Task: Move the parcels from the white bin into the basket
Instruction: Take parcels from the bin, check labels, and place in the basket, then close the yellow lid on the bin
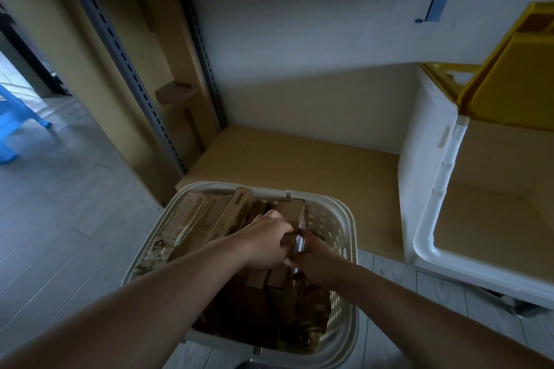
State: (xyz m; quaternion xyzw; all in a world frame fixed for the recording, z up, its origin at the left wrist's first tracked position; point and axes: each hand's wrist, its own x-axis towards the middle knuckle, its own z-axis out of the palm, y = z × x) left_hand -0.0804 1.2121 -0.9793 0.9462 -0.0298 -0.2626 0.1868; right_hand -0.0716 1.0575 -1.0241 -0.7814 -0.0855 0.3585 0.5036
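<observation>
Both hands meet over the basket [344,216]: the left hand [263,238] and right hand [314,252] grasp one small parcel [299,244] together. Squeezed between upright parcels, it may jam or topple them. The white bin [431,198] stands right.

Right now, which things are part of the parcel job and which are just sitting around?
Part of the job:
basket
parcels standing in it
white bin
left hand and right hand, together holding a small parcel

Just sitting around:
yellow bin
blue chair
shelf upright
</observation>
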